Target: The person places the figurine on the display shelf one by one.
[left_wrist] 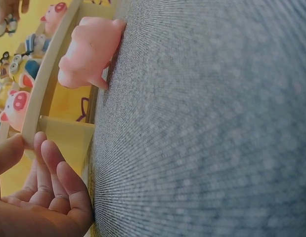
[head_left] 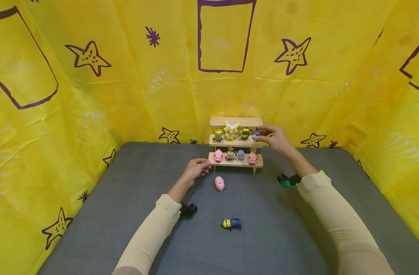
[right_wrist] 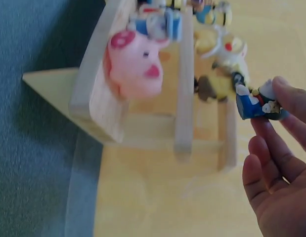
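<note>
A small wooden tiered display shelf (head_left: 236,121) stands against the yellow backdrop. My left hand (head_left: 197,169) pinches the left end of its lowest board (left_wrist: 36,106), thumb on one side and fingertips on the other. Between the thumb and fingers of my right hand (head_left: 277,139) is a small dark-blue and white figurine (right_wrist: 261,102), held at the right end of the middle board. On that board are a minion figurine (head_left: 245,133), a white-eared yellow figurine (head_left: 231,131) and another yellow figurine (head_left: 218,135). Two pink pig figurines (head_left: 218,156) flank two small figurines on the lowest board.
Another pink pig (head_left: 219,183) is on the grey cloth just in front of the shelf. Nearer to me a minion figurine (head_left: 231,223) in blue lies on its side. Yellow cloth (head_left: 126,95) with purple drawings encloses the table (head_left: 264,244) at the back and sides.
</note>
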Available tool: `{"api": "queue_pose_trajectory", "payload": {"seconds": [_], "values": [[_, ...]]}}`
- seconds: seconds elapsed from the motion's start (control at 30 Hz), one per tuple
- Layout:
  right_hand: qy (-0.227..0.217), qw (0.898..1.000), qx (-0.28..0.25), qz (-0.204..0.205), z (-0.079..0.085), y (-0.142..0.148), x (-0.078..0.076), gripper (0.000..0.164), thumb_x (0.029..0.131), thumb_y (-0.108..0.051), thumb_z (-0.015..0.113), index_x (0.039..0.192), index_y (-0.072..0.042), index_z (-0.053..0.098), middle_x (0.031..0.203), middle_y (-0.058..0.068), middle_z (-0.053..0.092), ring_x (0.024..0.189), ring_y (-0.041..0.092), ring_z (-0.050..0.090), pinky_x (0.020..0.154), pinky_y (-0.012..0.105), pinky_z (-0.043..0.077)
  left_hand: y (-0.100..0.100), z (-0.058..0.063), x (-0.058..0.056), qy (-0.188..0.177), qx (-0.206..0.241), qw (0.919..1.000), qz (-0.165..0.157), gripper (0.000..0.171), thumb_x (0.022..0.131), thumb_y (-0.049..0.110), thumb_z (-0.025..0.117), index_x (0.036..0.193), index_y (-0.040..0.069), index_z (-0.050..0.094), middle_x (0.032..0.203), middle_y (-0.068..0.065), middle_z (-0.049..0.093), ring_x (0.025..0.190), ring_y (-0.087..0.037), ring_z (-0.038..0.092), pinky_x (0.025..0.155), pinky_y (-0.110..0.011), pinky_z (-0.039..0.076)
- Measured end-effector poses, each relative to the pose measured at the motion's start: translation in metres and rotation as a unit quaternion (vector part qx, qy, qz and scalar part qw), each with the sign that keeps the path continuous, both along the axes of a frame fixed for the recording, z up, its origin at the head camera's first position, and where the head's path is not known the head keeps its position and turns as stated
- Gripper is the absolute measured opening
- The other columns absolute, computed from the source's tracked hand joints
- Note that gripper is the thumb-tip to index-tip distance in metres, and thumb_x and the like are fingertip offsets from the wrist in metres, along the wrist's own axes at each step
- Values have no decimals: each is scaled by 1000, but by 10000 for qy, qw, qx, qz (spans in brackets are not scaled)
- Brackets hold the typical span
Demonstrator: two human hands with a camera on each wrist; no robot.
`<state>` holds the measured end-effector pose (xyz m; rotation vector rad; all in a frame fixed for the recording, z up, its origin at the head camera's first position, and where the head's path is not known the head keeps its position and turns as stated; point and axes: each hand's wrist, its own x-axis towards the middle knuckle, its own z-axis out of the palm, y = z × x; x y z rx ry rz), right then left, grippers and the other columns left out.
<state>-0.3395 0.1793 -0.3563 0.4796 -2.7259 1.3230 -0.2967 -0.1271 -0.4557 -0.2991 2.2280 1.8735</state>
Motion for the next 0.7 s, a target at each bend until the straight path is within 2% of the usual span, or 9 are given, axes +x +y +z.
{"api": "queue_pose_trajectory", "payload": {"seconds": [0.2, 0.43, 0.6, 0.7], "values": [[-21, 9999, -9, -113, -7, 6, -13, 47, 92, -16, 68, 132, 4, 56, 121, 29, 61, 111, 38, 56, 75, 24, 45, -1, -1, -1, -1, -10, 10000, 0, 30, 96, 23, 62, 119, 3, 65, 91, -3, 69, 70, -8, 60, 65, -23, 49], [-26, 9995, 101, -302, -19, 9, -25, 47, 91, -14, 68, 131, 6, 55, 120, 30, 62, 111, 40, 57, 84, 40, 47, 0, 0, 0, -21, -30, 10000, 22, 30, 96, 23, 62, 119, 3, 65, 93, -4, 69, 71, -8, 60, 65, -22, 49], [-79, 9992, 120, -366, -27, 11, -31, 47, 92, -16, 67, 132, 5, 55, 118, 29, 63, 109, 39, 57, 81, 36, 46, 1, 0, 0, -68, -51, 10000, 2, 30, 96, 24, 62, 119, 4, 65, 94, -4, 69, 72, -9, 60, 65, -23, 49], [-151, 9994, 94, -298, -29, 12, -34, 47, 93, -16, 66, 134, 5, 53, 119, 29, 62, 110, 39, 56, 83, 37, 46, 0, 0, -1, -75, -69, 9999, 8, 31, 97, 24, 61, 120, 4, 64, 94, -5, 69, 72, -9, 60, 65, -22, 49]]}}
